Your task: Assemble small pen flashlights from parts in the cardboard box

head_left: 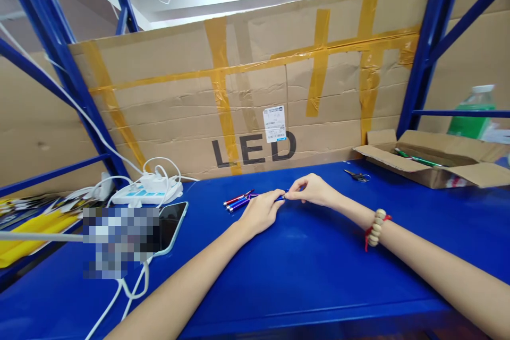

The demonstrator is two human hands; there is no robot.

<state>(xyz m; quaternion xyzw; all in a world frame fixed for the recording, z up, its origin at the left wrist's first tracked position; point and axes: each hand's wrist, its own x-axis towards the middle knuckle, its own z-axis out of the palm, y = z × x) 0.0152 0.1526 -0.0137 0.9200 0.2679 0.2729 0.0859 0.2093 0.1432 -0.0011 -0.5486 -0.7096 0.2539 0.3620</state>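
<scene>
Close together over the blue tabletop, both my hands are at a slim blue metallic pen-like tube (281, 197), mostly hidden by fingers. My left hand (260, 211) lies closed over it, palm down. From the right, my right hand (314, 190) pinches its end between thumb and fingertips; any small part there is too small to make out. Just left of my left hand lie a red pen-like tube (238, 200) and a purple-blue pen-like tube (239, 204), side by side and partly covered by the hand.
Keys (357, 175) lie behind my right hand. An open cardboard box (422, 172) with green pens stands at the right. On the left are a phone (172, 228), a white power strip (145, 191) and loose cables. A tall cardboard sheet (179, 111) closes the back.
</scene>
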